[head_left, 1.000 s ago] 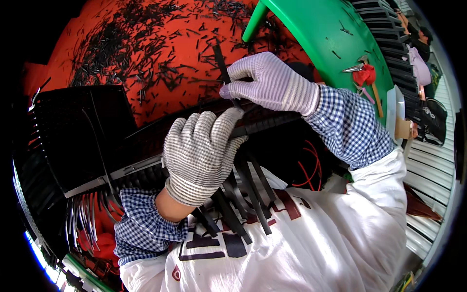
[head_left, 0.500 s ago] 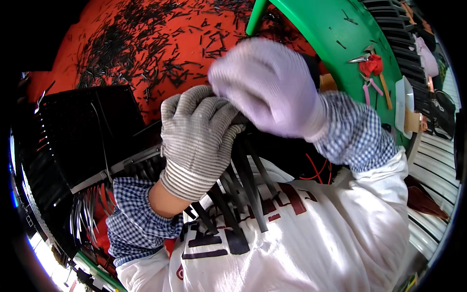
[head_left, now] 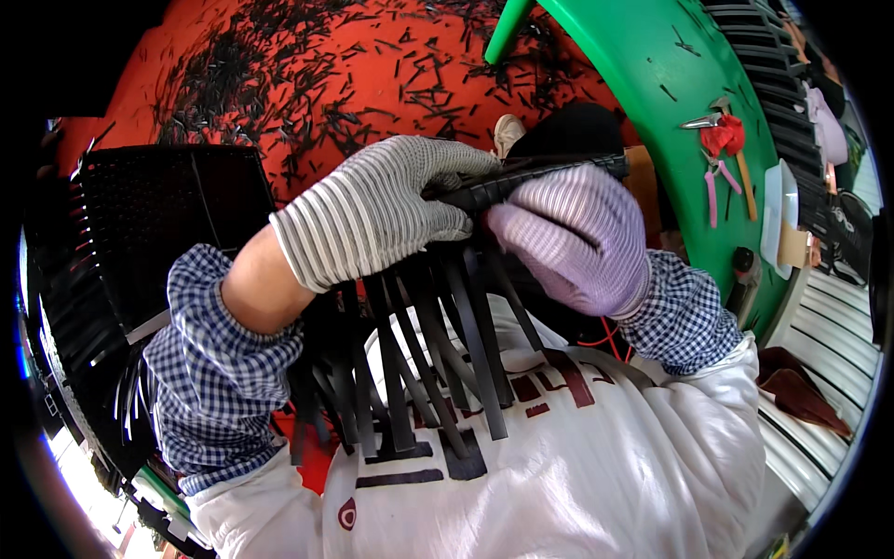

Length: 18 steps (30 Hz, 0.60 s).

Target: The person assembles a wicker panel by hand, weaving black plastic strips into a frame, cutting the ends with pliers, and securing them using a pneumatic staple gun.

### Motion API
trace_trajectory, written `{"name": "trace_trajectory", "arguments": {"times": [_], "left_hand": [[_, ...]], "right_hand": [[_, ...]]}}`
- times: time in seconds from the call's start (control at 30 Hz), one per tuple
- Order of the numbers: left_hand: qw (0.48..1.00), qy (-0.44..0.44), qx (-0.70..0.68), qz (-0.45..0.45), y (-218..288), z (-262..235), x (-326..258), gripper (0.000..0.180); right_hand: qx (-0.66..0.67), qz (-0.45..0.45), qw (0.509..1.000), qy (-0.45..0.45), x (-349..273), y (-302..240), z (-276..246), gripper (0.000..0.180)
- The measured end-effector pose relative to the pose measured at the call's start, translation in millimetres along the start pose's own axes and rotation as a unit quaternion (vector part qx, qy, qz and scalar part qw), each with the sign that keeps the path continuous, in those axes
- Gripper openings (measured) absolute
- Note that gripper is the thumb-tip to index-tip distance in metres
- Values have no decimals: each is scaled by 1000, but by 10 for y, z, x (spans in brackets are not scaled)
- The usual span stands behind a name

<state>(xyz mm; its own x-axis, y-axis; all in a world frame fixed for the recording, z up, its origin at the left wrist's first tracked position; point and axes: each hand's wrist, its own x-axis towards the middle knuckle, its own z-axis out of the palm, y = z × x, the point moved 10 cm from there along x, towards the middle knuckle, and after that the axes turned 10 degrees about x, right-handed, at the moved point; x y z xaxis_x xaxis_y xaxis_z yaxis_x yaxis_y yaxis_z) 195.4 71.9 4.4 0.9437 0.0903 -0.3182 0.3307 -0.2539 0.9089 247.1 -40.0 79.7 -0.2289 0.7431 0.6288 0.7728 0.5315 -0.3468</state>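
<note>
My left hand (head_left: 358,214), in a grey-and-white ribbed glove, is closed round the near end of a black woven band (head_left: 607,169). Long flat black strips (head_left: 396,396) hang loose from it in front of my white shirt. Against the band's near side my right hand (head_left: 582,233), in a lilac glove, has its fingers curled and pinched together. Whatever lies between those right fingertips is hidden. The band slants up toward the right, and its left part is covered by my left hand.
Black cut-off strips (head_left: 223,88) litter the red floor (head_left: 372,74). A black woven box (head_left: 177,214) stands at left. On the green table (head_left: 652,84) at right are pink-handled pliers (head_left: 713,191), a wooden-handled hammer (head_left: 744,172) and red cloth-like material (head_left: 724,137). A pale tray (head_left: 777,210) sits at its edge.
My right hand has come down and to the right, from above my left hand onto the band. My left hand has turned and risen slightly. More of the band and hanging strips now shows.
</note>
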Motion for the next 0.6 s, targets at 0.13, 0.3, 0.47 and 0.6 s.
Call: {"name": "trace_trajectory", "arguments": {"times": [0.13,0.3,0.47,0.6], "left_hand": [[997,7,-57,45,12,-28,7,48],[985,-10,-154,81,-97,-20,74,42],[999,13,-25,43,-68,-100,100,36],[974,49,119,188,-1,-129,109,31]], "right_hand": [[-43,-33,998,-40,94,41,120,37],[-90,-96,988,-78,54,33,220,41],[-125,-124,983,-61,56,-5,302,39],[-119,-146,980,-66,69,-10,388,35]]}}
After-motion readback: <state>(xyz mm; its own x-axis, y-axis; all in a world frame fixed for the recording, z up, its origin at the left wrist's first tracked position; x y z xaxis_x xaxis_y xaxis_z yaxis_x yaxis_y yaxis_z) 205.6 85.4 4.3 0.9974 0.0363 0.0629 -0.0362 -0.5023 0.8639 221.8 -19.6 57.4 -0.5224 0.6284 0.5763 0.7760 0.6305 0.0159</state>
